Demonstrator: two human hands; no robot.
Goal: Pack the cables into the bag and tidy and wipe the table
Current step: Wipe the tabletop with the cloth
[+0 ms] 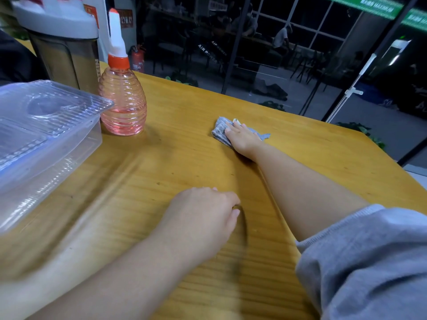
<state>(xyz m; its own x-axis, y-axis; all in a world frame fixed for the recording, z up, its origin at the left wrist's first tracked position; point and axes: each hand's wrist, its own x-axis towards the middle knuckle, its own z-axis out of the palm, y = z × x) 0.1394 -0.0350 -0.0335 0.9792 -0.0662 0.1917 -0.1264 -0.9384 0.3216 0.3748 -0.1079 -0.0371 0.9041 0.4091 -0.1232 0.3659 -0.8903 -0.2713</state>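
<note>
Right hand (241,135) flat on grey cloth (221,130), fingers straight, pressing it onto wooden table (184,158) toward far edge; left hand (203,215) resting near, fingers loosely curled, grasping nothing; pink spray bottle (122,102) upright at left, just beside clear plastic box (46,125); dark jug (64,49) behind.
</note>
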